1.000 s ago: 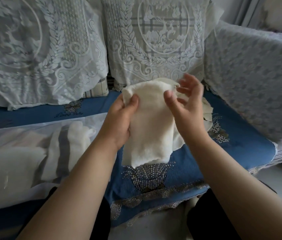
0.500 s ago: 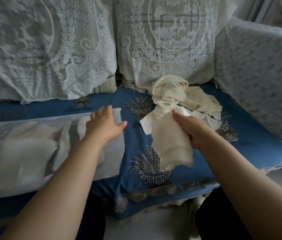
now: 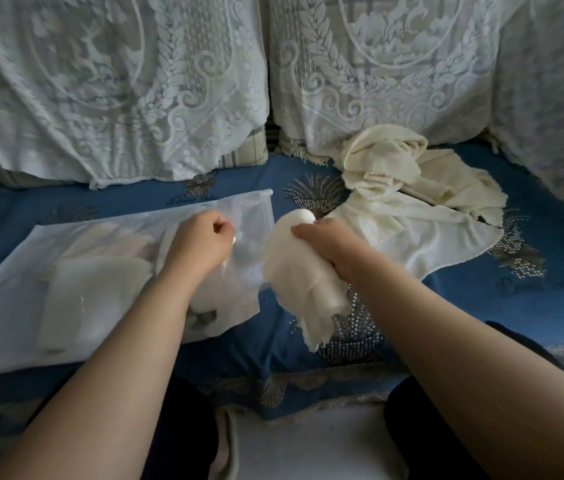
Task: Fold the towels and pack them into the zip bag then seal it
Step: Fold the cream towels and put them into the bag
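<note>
A clear zip bag (image 3: 3, 299) lies flat on the blue sofa seat at the left, with folded white towels (image 3: 93, 289) inside it. My left hand (image 3: 201, 242) pinches the upper layer of the bag near its open right end. My right hand (image 3: 329, 245) grips a folded cream towel (image 3: 303, 292), which hangs down just right of the bag's mouth. A heap of unfolded cream towels (image 3: 408, 178) lies behind my right hand, against the back cushion.
Lace-covered cushions (image 3: 118, 84) line the sofa back, and a lace-covered armrest (image 3: 557, 109) rises at the right. The blue seat cover (image 3: 533, 296) has beaded patterns. The seat's front edge is near my knees.
My left hand let go of the towel, moved left and closed on the bag near its opening. My right hand carried the folded towel down toward the bag's mouth.
</note>
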